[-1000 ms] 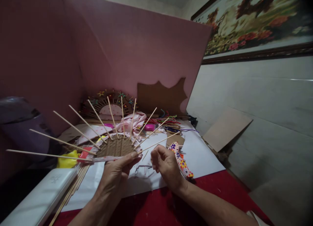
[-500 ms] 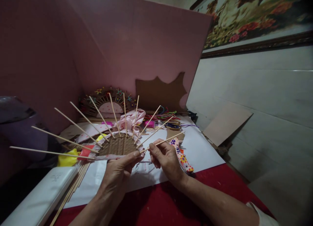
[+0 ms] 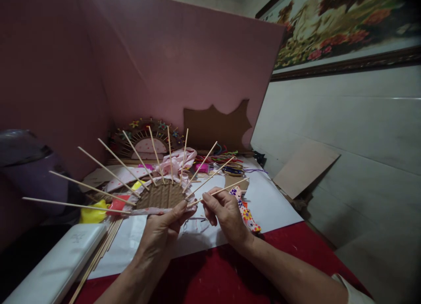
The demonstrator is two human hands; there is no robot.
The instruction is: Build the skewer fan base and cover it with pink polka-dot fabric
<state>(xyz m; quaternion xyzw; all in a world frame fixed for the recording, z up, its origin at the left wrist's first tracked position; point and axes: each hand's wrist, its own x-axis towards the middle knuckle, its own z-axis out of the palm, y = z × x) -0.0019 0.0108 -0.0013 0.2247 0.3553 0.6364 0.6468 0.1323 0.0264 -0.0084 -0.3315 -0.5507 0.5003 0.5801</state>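
Note:
My left hand (image 3: 162, 234) grips the lower edge of a half-round cardboard piece (image 3: 161, 196) from which several thin wooden sticks (image 3: 98, 191) fan out. A strip of pink patterned fabric runs along its rim. My right hand (image 3: 224, 216) pinches the rightmost stick (image 3: 226, 189) near its base, fingers closed. A flower-patterned tool handle (image 3: 245, 212) lies on the white sheet just behind my right hand.
A finished decorated fan (image 3: 146, 139) leans against the pink board at the back, beside a cardboard cutout (image 3: 217, 126). Pink cloth (image 3: 179, 159), pipe cleaners (image 3: 220, 157), loose sticks (image 3: 98, 256), a white box (image 3: 52, 266), yellow (image 3: 92, 213) and red pieces lie on the white sheet (image 3: 269, 203) over red cloth (image 3: 210, 277).
My right hand rose from below the fan and closed its fingers on the rightmost stick. The fan in my left hand stayed nearly still.

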